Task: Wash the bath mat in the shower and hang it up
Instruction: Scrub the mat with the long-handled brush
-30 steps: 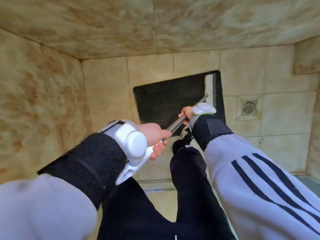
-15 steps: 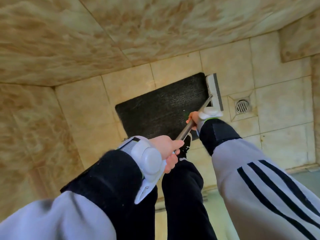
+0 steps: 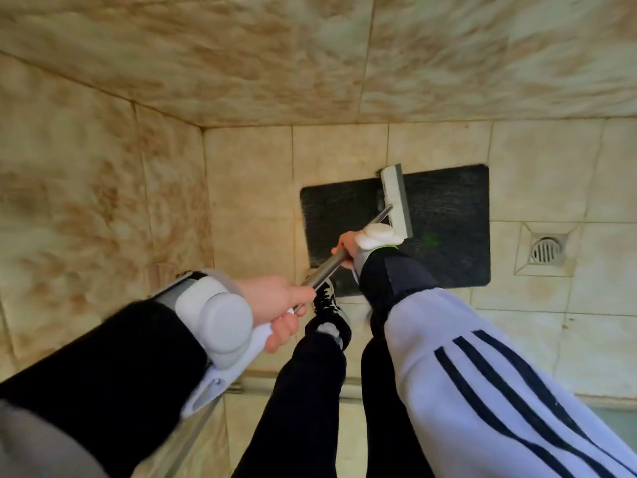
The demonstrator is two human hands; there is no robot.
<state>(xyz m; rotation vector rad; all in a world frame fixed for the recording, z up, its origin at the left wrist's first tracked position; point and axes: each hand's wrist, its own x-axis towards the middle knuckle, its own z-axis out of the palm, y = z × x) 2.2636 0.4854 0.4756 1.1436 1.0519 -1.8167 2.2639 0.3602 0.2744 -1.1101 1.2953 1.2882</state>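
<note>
Squeegee head (image 3: 396, 200) lies crosswise on the bath mat (image 3: 444, 215), left of the floor drain (image 3: 547, 250); we grip its pole (image 3: 344, 258) with right hand (image 3: 348, 246) nearer, left hand (image 3: 275, 305) behind, both closed.

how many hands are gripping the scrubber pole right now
2. The left hand grips the near end of the pole, close to the body. The right hand grips it farther down, above the bath mat.

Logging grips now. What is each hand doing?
Left hand: closed on the upper end of the brush handle.
Right hand: closed on the brush handle lower down, over the bath mat.
</note>
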